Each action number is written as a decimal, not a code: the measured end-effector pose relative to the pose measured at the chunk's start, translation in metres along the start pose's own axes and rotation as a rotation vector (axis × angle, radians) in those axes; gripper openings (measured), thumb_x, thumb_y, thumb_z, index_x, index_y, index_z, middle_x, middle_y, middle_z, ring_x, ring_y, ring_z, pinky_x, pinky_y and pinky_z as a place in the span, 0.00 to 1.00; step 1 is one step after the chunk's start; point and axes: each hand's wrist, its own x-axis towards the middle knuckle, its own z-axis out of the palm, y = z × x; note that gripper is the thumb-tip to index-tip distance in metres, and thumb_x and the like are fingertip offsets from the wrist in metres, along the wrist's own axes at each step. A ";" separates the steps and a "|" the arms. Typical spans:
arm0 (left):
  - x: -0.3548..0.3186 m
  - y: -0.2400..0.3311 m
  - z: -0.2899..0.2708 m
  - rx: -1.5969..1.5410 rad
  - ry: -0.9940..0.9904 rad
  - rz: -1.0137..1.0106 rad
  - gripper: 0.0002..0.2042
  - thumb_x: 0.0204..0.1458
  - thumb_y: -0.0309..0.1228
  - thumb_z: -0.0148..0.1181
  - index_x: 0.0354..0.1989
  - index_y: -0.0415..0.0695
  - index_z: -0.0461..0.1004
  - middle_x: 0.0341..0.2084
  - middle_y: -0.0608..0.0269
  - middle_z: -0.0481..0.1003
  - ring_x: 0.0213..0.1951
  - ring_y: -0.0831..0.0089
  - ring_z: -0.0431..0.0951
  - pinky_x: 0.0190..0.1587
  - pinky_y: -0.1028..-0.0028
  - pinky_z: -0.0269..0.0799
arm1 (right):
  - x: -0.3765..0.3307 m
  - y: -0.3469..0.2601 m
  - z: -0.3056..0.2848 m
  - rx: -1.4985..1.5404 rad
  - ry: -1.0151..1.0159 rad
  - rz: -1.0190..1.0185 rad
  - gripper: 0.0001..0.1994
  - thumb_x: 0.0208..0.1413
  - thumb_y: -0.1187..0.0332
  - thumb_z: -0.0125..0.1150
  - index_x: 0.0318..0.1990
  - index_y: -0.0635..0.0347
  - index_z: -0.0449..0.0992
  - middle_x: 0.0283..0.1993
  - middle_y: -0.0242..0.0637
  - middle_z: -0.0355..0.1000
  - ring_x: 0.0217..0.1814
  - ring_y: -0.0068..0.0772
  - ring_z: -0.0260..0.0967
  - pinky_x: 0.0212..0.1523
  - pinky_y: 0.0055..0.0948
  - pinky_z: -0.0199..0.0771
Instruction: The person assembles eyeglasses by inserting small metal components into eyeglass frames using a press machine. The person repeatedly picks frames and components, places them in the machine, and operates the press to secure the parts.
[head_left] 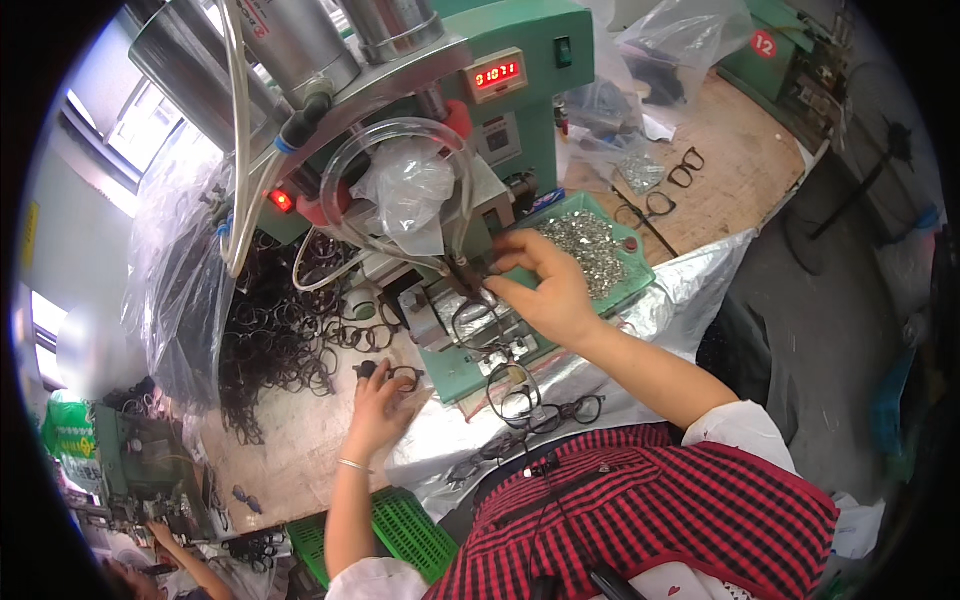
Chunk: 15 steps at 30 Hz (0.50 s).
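Note:
My right hand [552, 290] reaches into the working head of a green press machine [572, 100]. Its thumb and fingers are curled together there; what they hold, if anything, is too small to tell. Just below the fingertips, a dark eyeglass frame [474, 326] sits at the metal fixture [428, 318], its other rim hanging toward me. On the table to the left, my left hand [378, 412] has its fingers closed on a black eyeglass frame [404, 378]. More dark eyeglass frames [575, 409] lie near my apron.
A large heap of dark frames [275, 320] covers the table at left. Right of the press stands a green tray [640, 278] of small metal parts. Further frames [686, 168] and plastic bags [690, 45] lie behind it. A green basket [415, 535] is below the table edge.

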 end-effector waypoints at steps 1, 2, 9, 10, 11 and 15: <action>0.003 -0.003 0.014 0.015 0.110 0.007 0.19 0.47 0.18 0.60 0.50 0.44 0.78 0.58 0.50 0.73 0.57 0.53 0.71 0.59 0.56 0.68 | -0.003 0.002 0.001 0.012 0.026 0.014 0.21 0.51 0.73 0.69 0.53 0.63 0.73 0.41 0.38 0.80 0.46 0.28 0.79 0.50 0.28 0.74; -0.001 -0.007 0.025 0.036 0.226 -0.002 0.18 0.48 0.19 0.60 0.49 0.42 0.77 0.55 0.51 0.74 0.55 0.54 0.72 0.57 0.57 0.69 | -0.004 0.001 0.004 0.034 0.037 0.026 0.21 0.52 0.73 0.69 0.54 0.62 0.73 0.41 0.38 0.80 0.46 0.28 0.78 0.51 0.27 0.73; 0.033 0.041 0.010 -0.935 0.995 -0.192 0.06 0.70 0.30 0.50 0.45 0.42 0.71 0.40 0.60 0.78 0.38 0.74 0.78 0.41 0.75 0.77 | -0.002 -0.009 0.015 0.426 -0.061 0.167 0.24 0.53 0.76 0.68 0.58 0.62 0.70 0.38 0.30 0.78 0.44 0.19 0.73 0.50 0.25 0.70; 0.042 0.073 -0.013 -1.093 1.088 -0.131 0.06 0.70 0.30 0.50 0.46 0.42 0.71 0.41 0.58 0.78 0.40 0.70 0.80 0.43 0.71 0.80 | -0.002 -0.008 0.016 0.424 -0.044 0.184 0.24 0.53 0.77 0.68 0.58 0.62 0.70 0.37 0.30 0.78 0.44 0.18 0.72 0.49 0.25 0.70; 0.043 0.091 -0.033 -1.183 1.091 0.039 0.06 0.70 0.30 0.49 0.47 0.42 0.71 0.43 0.55 0.79 0.43 0.67 0.81 0.46 0.67 0.82 | -0.002 -0.010 0.018 0.426 -0.029 0.195 0.24 0.53 0.77 0.68 0.58 0.63 0.70 0.37 0.29 0.78 0.43 0.18 0.71 0.49 0.25 0.70; 0.033 0.144 -0.083 -0.594 0.902 0.460 0.05 0.68 0.25 0.49 0.43 0.41 0.72 0.38 0.51 0.81 0.38 0.58 0.82 0.45 0.57 0.82 | -0.011 -0.040 0.014 0.187 -0.020 0.148 0.27 0.54 0.78 0.64 0.62 0.64 0.67 0.47 0.40 0.79 0.50 0.32 0.76 0.56 0.29 0.72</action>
